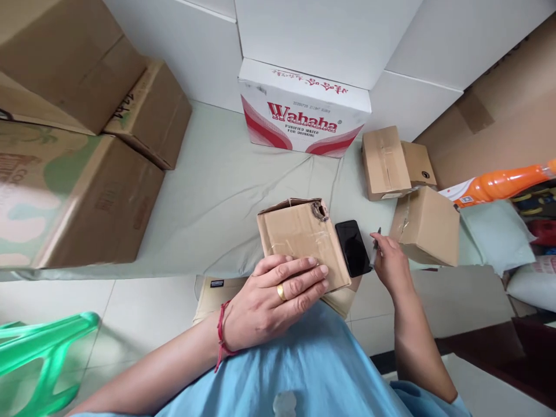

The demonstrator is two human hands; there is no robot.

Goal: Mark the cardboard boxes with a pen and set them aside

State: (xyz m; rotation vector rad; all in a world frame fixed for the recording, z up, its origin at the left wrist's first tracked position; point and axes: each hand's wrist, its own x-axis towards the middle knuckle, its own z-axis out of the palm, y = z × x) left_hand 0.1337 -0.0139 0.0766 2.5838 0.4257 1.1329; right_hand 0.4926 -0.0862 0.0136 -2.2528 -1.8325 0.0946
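A small cardboard box [295,234] with a dark-edged hole in its upper right corner sits at the front edge of the covered table. My left hand [278,295], with a gold ring and a red wrist cord, lies on the box with its fingers stretched flat. Right beside the box is a black phone [353,249], screen up. My right hand [390,263] holds a slim grey pen [375,249] between thumb and fingers, just right of the phone.
A white and red Wahaha carton [304,116] stands at the back against the wall. Large cartons [104,202] are stacked on the left. Small boxes [386,162] and an orange bottle [499,184] are on the right. A green stool [52,359] stands lower left.
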